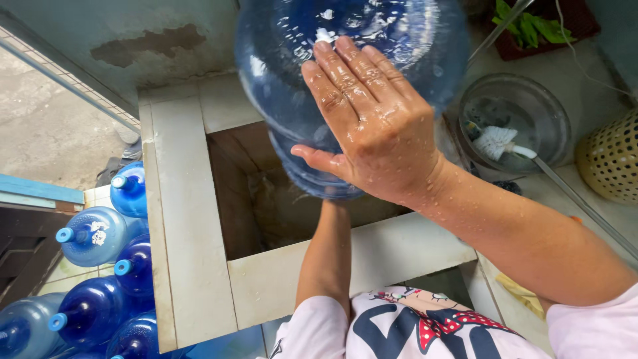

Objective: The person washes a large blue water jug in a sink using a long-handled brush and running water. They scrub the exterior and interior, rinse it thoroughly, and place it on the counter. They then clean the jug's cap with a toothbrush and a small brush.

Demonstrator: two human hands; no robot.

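The big blue water jug (pixel 372 60) hangs over the concrete basin (pixel 193 219) — her right hand (pixel 369 126) lies flat and open-fingered against its wet side, the left hidden beneath it.

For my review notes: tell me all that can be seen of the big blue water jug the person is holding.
The jug is a large, see-through blue plastic bottle with ribbed rings, wet with droplets and blurred. It is held tilted over the square opening of a pale concrete basin. The wet right hand lies flat, fingers spread, on its side. The left arm reaches up beneath it; the left hand is hidden behind the jug. Its neck and cap are not visible.
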